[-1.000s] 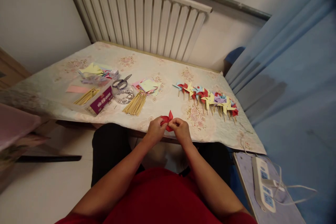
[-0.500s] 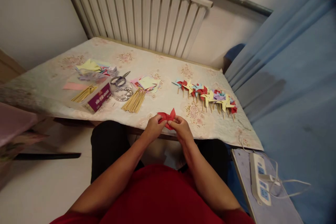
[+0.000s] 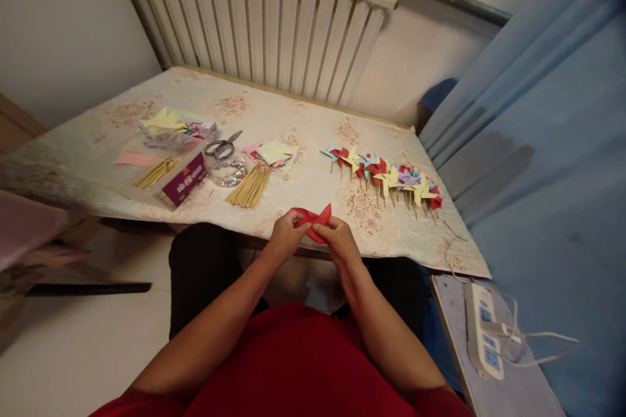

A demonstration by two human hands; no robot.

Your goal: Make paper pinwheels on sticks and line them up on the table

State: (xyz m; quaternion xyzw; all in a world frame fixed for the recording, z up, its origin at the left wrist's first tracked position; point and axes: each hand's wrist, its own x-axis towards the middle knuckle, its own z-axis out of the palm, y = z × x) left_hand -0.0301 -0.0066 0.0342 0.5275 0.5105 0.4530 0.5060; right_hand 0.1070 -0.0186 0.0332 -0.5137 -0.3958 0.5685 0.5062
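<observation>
Between my hands, just above the table's front edge, is a piece of red paper (image 3: 313,216) with folded, pointed corners like a pinwheel's blades. My left hand (image 3: 287,234) pinches its left side and my right hand (image 3: 339,238) its right, the thumbs close together near the middle. Fingers hide part of the paper. Beyond and to the left lie a bundle of thin wooden sticks (image 3: 249,187) and a stack of coloured paper squares (image 3: 274,152). Several finished paper pinwheels (image 3: 386,179) on sticks lie in a row on the right.
On the left of the floral-covered table (image 3: 293,120) are a clear round container of small shiny pieces (image 3: 227,172), scissors (image 3: 223,145), a purple-and-clear box (image 3: 183,181) with sticks, and cut papers (image 3: 166,122). A power strip (image 3: 484,331) with cables lies at the lower right, by a blue curtain (image 3: 548,130).
The red paper has turned slightly in my hands, and its upper right point now reaches further right. Both hands keep nearly the same place.
</observation>
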